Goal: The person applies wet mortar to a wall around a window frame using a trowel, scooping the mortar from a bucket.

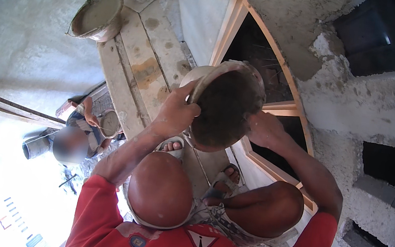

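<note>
Wood planks (156, 43), stained, under held bucket (255, 76), nr pale wall (29, 21).

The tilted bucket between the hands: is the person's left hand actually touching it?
Touching. The head view shows the left hand gripping the bucket at its rim, the thumb lapping over the dark opening.

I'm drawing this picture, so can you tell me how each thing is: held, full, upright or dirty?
Held bucket: mouth toward the camera, dark inside, contents unclear.
Left hand: closed on its rim.
Right hand: holding the rim's other side.
Far bucket: upright, grey stuff inside.
Planks: blotched with stains.
Sandals: worn on the feet.
Wooden frame: set in the wall; glass unclear.
</note>
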The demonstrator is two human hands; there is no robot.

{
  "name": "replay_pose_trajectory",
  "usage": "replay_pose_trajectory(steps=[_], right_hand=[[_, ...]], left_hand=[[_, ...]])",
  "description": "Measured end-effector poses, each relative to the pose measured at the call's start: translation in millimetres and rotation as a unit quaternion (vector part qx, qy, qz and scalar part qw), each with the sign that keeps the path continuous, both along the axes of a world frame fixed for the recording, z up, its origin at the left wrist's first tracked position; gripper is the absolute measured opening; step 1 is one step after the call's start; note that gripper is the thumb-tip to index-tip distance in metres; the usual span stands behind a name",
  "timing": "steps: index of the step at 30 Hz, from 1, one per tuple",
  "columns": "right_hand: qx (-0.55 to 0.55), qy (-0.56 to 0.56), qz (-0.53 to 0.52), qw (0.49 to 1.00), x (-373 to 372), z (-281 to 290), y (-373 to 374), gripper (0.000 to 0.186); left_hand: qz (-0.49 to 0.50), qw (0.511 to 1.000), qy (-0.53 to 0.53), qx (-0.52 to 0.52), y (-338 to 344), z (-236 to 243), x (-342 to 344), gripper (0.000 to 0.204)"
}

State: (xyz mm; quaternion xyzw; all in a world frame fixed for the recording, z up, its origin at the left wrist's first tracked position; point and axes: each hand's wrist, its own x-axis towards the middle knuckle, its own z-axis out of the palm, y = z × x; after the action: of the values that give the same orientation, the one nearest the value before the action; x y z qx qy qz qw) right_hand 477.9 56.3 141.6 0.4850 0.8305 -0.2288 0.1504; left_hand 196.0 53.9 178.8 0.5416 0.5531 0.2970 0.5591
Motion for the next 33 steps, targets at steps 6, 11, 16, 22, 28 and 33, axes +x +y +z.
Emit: replay_pose_trajectory(steps=[6,11,16,22,28,33], right_hand=[[-0.004,0.197,-0.054,0.979,-7,-40,-36,0.032],[-0.001,0.210,-0.113,0.971,15,-41,-54,0.032],[0.055,0.251,-0.119,0.959,24,-50,-56,0.037],[0.029,0.228,-0.194,0.954,37,4,-39,0.040],[0.054,0.248,-0.236,0.938,44,105,-20,0.042],[0.082,0.348,-0.142,0.923,46,171,-6,0.040]], left_hand=[[-0.004,1.000,0.008,-0.018,-1,-19,-1,0.060],[0.037,0.998,-0.034,-0.032,-4,-19,-8,0.059],[0.056,0.998,-0.023,0.013,-12,-34,-13,0.059],[0.131,0.980,-0.082,-0.122,-28,-60,-26,0.059],[0.169,0.969,-0.118,-0.138,-45,-89,-47,0.060],[0.176,0.966,-0.126,-0.142,-50,-85,-50,0.061]])
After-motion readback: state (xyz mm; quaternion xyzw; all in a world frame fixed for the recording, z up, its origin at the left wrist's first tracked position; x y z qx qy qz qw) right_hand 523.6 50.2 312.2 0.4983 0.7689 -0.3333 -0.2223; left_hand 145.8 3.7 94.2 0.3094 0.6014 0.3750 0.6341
